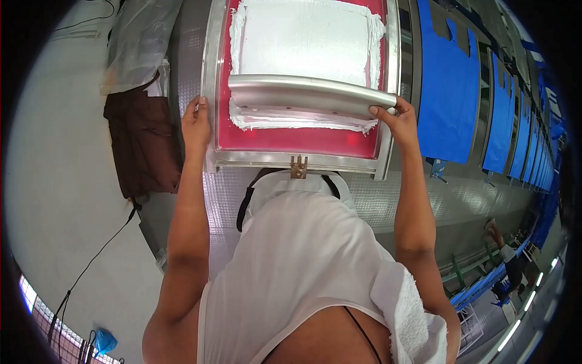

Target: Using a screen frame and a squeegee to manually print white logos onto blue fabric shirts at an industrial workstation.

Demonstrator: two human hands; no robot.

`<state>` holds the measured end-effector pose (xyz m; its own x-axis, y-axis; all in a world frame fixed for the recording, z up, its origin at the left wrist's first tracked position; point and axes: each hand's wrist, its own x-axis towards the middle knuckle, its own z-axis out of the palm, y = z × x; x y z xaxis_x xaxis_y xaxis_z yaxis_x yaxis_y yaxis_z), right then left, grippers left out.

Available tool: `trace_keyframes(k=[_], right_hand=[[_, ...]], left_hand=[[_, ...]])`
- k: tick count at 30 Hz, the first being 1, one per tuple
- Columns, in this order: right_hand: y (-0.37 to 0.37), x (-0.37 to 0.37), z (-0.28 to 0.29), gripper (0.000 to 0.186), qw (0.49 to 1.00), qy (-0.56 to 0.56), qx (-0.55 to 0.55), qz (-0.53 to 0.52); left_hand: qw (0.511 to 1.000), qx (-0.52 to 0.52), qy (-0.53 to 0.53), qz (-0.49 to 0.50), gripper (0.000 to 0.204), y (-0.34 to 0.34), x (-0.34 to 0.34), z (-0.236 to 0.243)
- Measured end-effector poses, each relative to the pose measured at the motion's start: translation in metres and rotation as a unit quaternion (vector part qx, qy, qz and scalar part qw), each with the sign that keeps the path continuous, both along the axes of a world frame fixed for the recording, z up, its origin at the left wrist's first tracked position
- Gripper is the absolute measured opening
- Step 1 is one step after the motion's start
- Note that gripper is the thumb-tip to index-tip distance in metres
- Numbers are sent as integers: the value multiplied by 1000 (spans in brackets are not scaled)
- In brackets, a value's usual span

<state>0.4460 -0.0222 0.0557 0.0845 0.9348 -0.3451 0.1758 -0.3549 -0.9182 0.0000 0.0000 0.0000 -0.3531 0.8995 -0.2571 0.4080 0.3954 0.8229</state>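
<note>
In front of me lies a screen printing frame [211,67] with silver metal sides and a red-pink mesh [291,143]. White paste-like ink [303,36] covers much of the mesh, with thick ragged ridges at its edges. A long silver squeegee [303,91] lies across the near part of the ink, slightly tilted down to the right. My right hand [398,121] grips its right end, thumb on the near side. At the frame's left side, my left hand [196,124] is closed with its fingertips at the metal edge. A small brass-coloured clamp [298,167] sits on the near bar.
Blue-covered boards [448,85] run in a row along the right. Dark brown cloth [142,142] and clear plastic sheeting [142,42] hang at the left. A black cable [100,252] trails over the pale floor. Another person [512,261] is far off at the lower right.
</note>
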Motion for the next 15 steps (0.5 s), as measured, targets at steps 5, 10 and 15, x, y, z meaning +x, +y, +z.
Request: trace_keyframes(k=[5,10,15], right_hand=[[3,6,-4,29,1000,-9,13,-14],[5,-16,-8,28,999,28,17,-10],[7,-6,8,28,1000,20,12,-4]], left_hand=[[998,9,-57,-6,49,-5,21,20],[1000,9,-14,-6,49,-3,-5,25],[998,-21,21,-47,49,-1,-1,17]])
